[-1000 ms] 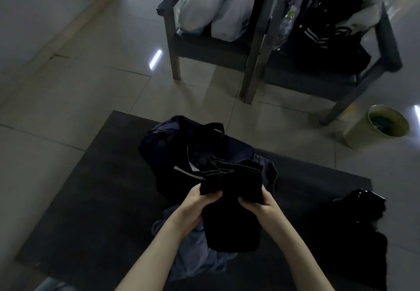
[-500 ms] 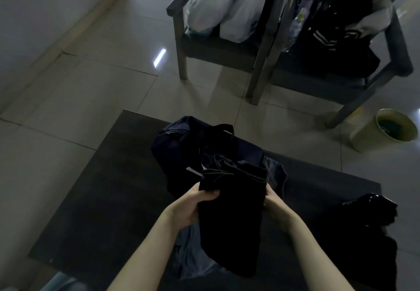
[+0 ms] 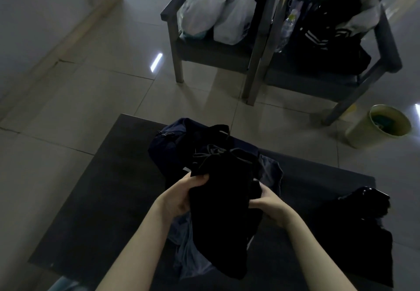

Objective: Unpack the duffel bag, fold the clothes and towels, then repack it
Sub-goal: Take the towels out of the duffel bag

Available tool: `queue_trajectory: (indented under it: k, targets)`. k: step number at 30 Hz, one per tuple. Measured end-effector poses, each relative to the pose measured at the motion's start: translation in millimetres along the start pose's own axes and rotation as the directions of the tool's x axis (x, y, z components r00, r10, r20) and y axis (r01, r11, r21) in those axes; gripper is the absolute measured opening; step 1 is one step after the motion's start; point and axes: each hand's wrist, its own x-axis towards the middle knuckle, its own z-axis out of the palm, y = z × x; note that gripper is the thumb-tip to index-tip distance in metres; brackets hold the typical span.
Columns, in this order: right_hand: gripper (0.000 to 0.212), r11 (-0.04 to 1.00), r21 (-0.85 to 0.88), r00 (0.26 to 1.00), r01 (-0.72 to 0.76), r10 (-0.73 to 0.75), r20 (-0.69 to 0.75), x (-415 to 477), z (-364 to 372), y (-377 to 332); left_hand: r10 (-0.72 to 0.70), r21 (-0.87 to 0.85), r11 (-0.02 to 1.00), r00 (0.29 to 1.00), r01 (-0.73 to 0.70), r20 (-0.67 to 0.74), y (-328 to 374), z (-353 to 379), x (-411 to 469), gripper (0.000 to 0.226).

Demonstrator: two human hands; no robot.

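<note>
A dark navy duffel bag (image 3: 175, 145) lies open on a dark table (image 3: 102, 199). In front of it I hold up a black garment (image 3: 222, 204) that hangs down in a long strip. My left hand (image 3: 181, 195) grips its left edge near the top. My right hand (image 3: 270, 206) grips its right edge, fingers partly hidden in the cloth. Under the garment lies a grey-blue piece of clothing (image 3: 191, 252), spread toward me. A pile of black clothes (image 3: 359, 229) sits on the table's right side.
Beyond the table stand two dark chairs: the left chair (image 3: 172, 29) holds white plastic bags (image 3: 218, 6), the right chair (image 3: 386, 47) holds dark clothing and a water bottle (image 3: 287, 27). A pale green bin (image 3: 384, 124) stands on the tiled floor at right.
The black garment has dropped lower and hangs longer. My right hand has slid down its right edge. The view has shifted slightly.
</note>
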Motion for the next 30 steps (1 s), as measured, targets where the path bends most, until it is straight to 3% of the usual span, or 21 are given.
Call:
queue_trajectory:
  k: [1, 3, 4, 8, 12, 15, 16, 18, 21, 23, 27, 30]
  targets:
    - [0.103, 0.993, -0.092, 0.997, 0.075, -0.076, -0.004, -0.1, -3.1, -5.0, -0.008, 0.010, 1.000, 1.000, 0.007, 0.017, 1.1, 2.9, -1.7, 0.065]
    - [0.111, 0.958, -0.224, 0.984, 0.181, -0.177, 0.037, -2.0, -4.1, -15.8, -0.018, 0.045, 0.999, 0.997, 0.015, 0.069, 2.6, 8.9, -5.0, 0.067]
    - [0.104, 0.947, -0.257, 0.980, 0.193, -0.177, 0.086, -7.6, -1.1, -26.4, -0.030, 0.068, 0.997, 0.996, 0.024, 0.086, 3.4, 12.1, -6.1, 0.062]
    - [0.036, 0.891, -0.417, 0.969, 0.181, -0.088, 0.233, -26.6, 8.7, -56.2, -0.069, 0.125, 0.990, 0.994, 0.058, 0.080, 3.6, 19.9, -6.8, 0.027]
    - [0.030, 0.827, -0.550, 0.967, 0.121, 0.028, 0.255, -29.1, 6.6, -44.2, -0.029, 0.165, 0.986, 0.999, 0.021, 0.044, 4.5, 21.7, -8.4, 0.027]
    - [0.034, 0.651, -0.748, 0.973, 0.129, 0.062, 0.222, -25.9, -0.4, -21.9, 0.012, 0.173, 0.985, 1.000, -0.015, 0.020, 8.7, 20.3, -9.4, 0.027]
    - [0.031, 0.635, -0.764, 0.980, 0.114, 0.055, 0.192, -25.2, -4.6, -13.4, 0.029, 0.170, 0.985, 1.000, -0.030, 0.007, 10.3, 19.2, -9.3, 0.027]
    - [0.015, 0.768, -0.640, 0.988, 0.040, 0.066, 0.141, -27.9, -10.7, -3.1, 0.069, 0.158, 0.985, 0.998, -0.070, 0.009, 13.4, 18.0, -9.5, 0.022]
    - [0.010, 0.976, -0.209, 0.998, -0.061, 0.064, 0.007, -36.2, -13.5, -4.4, 0.122, 0.174, 0.977, 0.992, -0.121, 0.006, 14.4, 18.6, -8.9, 0.024]
    - [0.019, 0.999, 0.029, 0.997, -0.042, 0.044, -0.070, -41.4, -11.2, -11.1, 0.149, 0.194, 0.970, 0.989, -0.146, -0.003, 11.4, 20.6, -8.0, 0.028]
    - [0.024, 0.980, 0.196, 0.986, 0.019, 0.015, -0.168, -48.9, -3.2, -33.9, 0.128, 0.190, 0.973, 0.991, -0.132, 0.032, 2.8, 29.2, -8.2, 0.022]
    - [0.033, 0.925, 0.378, 0.981, -0.026, 0.097, -0.168, -54.5, 5.2, -46.9, 0.133, 0.203, 0.968, 0.987, -0.148, 0.084, -3.5, 44.8, -8.9, 0.021]
